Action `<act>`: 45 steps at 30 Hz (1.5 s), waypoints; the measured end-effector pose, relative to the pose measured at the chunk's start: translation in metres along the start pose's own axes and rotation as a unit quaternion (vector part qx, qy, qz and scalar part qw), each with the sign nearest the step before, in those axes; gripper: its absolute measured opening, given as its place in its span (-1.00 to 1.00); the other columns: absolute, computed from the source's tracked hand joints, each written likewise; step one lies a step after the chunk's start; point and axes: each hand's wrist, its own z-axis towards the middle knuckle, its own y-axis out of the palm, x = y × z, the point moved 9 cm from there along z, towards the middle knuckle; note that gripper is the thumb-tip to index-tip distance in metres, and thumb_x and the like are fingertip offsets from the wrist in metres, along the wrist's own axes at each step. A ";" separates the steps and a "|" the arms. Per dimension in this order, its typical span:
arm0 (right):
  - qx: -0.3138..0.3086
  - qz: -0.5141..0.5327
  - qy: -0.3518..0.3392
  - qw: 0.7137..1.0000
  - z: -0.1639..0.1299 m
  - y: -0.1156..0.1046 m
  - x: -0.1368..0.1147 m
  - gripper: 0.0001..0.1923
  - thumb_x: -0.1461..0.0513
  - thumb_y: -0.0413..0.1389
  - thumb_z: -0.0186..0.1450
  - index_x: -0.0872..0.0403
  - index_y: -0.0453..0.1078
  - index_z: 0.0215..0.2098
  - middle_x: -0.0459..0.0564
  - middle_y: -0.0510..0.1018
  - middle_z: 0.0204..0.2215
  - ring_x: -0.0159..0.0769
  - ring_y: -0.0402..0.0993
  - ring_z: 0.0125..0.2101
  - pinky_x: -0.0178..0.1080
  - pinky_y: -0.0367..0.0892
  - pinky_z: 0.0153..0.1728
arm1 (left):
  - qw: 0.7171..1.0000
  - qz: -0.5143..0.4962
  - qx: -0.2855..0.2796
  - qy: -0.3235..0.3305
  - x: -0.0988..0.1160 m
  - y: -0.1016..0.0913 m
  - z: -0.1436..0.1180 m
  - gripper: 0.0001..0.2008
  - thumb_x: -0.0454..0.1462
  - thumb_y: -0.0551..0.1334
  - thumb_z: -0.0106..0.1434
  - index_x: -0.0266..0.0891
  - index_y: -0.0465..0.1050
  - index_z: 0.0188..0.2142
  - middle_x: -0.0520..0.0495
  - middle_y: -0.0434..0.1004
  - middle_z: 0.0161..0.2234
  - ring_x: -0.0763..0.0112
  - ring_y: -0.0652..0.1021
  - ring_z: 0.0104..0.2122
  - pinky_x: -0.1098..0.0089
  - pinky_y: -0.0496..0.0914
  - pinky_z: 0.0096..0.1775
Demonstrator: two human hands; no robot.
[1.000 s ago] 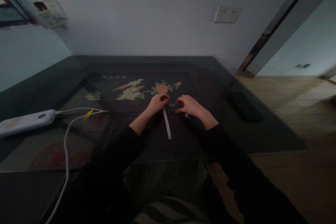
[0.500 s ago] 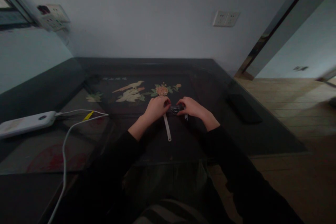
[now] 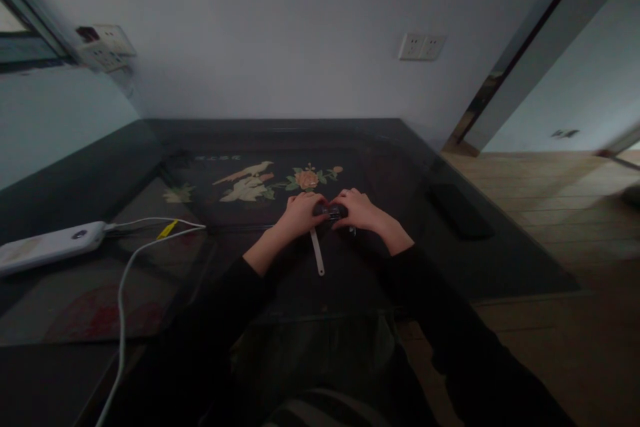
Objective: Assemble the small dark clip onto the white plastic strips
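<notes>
Where both hands meet mid-worktop (image 3: 500, 260): left hand (image 3: 300, 212) and right hand (image 3: 359, 208) closed on one small dark object (image 3: 331, 212) between them; pale strip (image 3: 317, 252) runs lengthwise toward the person, nearer the left.

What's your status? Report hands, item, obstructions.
Left hand and right hand both closed on small dark object over glass table. White strip lies under left hand. Black slab off right, apart.

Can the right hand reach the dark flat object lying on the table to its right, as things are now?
Probably yes: the right hand is busy on a small dark item, but bare table separates it from the dark flat object.
</notes>
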 end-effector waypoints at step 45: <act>0.060 0.115 0.049 0.990 -0.065 -0.013 0.118 -0.54 0.13 0.33 0.18 0.03 0.50 0.03 0.11 0.39 -0.02 -0.11 0.36 0.04 -0.03 0.22 0.17 | 0.992 -0.017 0.072 0.097 0.015 -0.008 -0.003 -0.84 -0.36 0.15 0.33 -0.24 0.49 -0.16 -0.10 0.59 -0.16 0.24 0.56 -0.12 0.21 0.41 -0.05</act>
